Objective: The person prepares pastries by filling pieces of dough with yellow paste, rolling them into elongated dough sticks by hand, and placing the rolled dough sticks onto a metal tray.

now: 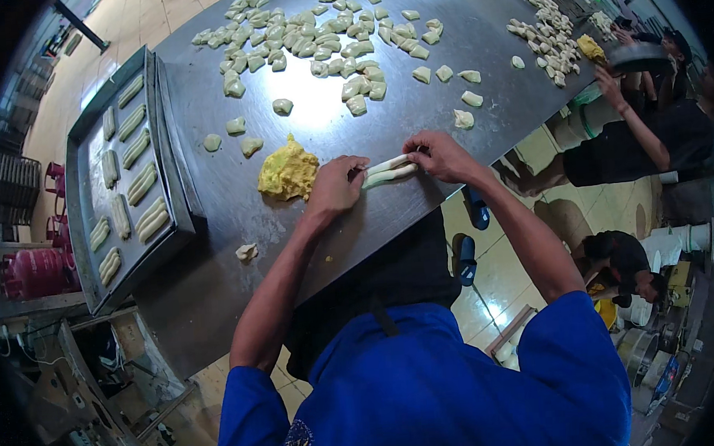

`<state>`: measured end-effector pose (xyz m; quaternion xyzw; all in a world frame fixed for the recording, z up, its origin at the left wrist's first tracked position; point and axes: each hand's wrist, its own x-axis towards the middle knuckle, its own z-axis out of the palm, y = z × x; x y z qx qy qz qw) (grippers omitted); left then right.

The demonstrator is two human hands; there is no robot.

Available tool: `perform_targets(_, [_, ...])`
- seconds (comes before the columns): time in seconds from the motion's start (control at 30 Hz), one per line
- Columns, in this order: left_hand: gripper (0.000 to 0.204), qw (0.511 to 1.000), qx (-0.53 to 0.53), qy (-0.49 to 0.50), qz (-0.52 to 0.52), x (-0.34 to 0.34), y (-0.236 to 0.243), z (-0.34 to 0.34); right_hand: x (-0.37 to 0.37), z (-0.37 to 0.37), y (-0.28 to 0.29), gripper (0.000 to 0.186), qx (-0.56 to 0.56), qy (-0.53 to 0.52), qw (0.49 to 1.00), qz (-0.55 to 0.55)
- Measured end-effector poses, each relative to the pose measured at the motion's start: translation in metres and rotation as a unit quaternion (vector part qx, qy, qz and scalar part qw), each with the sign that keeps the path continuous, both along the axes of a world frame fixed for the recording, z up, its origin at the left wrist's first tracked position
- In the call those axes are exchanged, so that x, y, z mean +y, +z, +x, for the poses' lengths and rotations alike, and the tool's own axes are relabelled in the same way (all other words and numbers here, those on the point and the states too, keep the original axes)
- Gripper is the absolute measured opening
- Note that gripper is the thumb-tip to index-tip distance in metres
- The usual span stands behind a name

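Observation:
On the steel table [206, 289], two pale dough strips [388, 172] lie side by side between my hands at the near edge. My left hand [337, 183] pinches their left end, its fingers closed on them. My right hand [436, 157] is closed on their right end, thumb and index pressed together. Just left of my left hand sits a lumpy yellow mass [287, 168]. Beyond it are several scattered pieces of pale dough [325, 41]. A metal tray [134, 261] at the left holds several groups of shaped dough strips [142, 183].
At the right, other people [638, 140] work by the table, one crouching lower down [621, 260], near buckets and containers [677, 240]. More dough pieces [542, 40] lie at the far right. Pink gas cylinders [33, 271] stand left. Blue sandals [465, 257] are on the tiled floor.

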<state>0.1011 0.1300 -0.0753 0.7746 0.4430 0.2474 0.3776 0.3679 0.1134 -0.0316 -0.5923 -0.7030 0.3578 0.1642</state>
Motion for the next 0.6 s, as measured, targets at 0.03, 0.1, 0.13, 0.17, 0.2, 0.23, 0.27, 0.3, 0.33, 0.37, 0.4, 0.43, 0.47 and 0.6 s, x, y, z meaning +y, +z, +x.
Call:
perform_targets(0.03, [0.033, 0.999, 0.026, -0.015, 0.019, 0.000, -0.002, -0.001, -0.002, 0.001, -0.003, 0.021, -0.011, 0.012, 1.000, 0.009])
perform_targets(0.1, [0.035, 0.999, 0.019, -0.026, 0.008, -0.003, -0.002, -0.001, -0.005, 0.004, -0.005, 0.020, -0.023, 0.024, 0.999, 0.018])
perform_targets(0.13, [0.037, 0.999, 0.013, -0.037, -0.003, -0.005, -0.001, -0.001, -0.007, 0.005, -0.006, 0.021, -0.017, 0.052, 0.998, 0.040])
perform_targets(0.17, [0.037, 0.999, 0.013, -0.036, -0.004, -0.008, -0.004, -0.004, -0.011, 0.003, -0.004, 0.022, -0.011, 0.081, 0.995, 0.062])
perform_targets(0.2, [0.039, 0.998, 0.024, -0.044, 0.048, -0.012, -0.007, -0.008, -0.014, 0.002, -0.002, 0.022, -0.011, 0.081, 0.995, 0.062])
perform_targets(0.23, [0.040, 0.993, 0.035, -0.052, 0.100, -0.015, -0.010, -0.010, -0.018, 0.000, 0.001, 0.023, -0.010, 0.097, 0.992, 0.079])
perform_targets(0.27, [0.040, 0.993, 0.033, -0.055, 0.102, -0.018, -0.004, -0.008, -0.021, 0.000, 0.004, 0.024, -0.011, 0.110, 0.989, 0.097])
perform_targets(0.3, [0.042, 0.992, 0.053, -0.046, 0.103, -0.019, 0.003, -0.006, -0.022, 0.000, 0.005, 0.024, -0.013, 0.108, 0.989, 0.099])
perform_targets(0.33, [0.044, 0.991, 0.074, -0.036, 0.106, -0.019, 0.009, -0.003, -0.023, 0.000, 0.005, 0.025, -0.027, 0.095, 0.987, 0.127])
perform_targets(0.37, [0.044, 0.991, 0.074, -0.034, 0.109, -0.018, 0.010, 0.002, -0.022, -0.003, 0.005, 0.026, -0.039, 0.086, 0.983, 0.156])
perform_targets(0.4, [0.044, 0.987, 0.067, -0.030, 0.141, -0.016, 0.010, 0.011, -0.019, -0.005, 0.006, 0.026, -0.039, 0.088, 0.982, 0.160])
perform_targets(0.43, [0.043, 0.983, 0.060, -0.026, 0.173, -0.013, 0.011, 0.017, -0.015, -0.007, 0.005, 0.028, -0.055, 0.129, 0.978, 0.155])
perform_targets(0.47, [0.043, 0.982, 0.061, -0.022, 0.177, -0.009, 0.004, 0.019, -0.011, -0.010, 0.004, 0.030, -0.070, 0.171, 0.971, 0.151])
perform_targets(0.6, [0.047, 0.989, 0.030, -0.086, 0.119, -0.004, -0.016, 0.013, -0.019, -0.007, -0.001, 0.035, -0.083, 0.153, 0.974, 0.148])
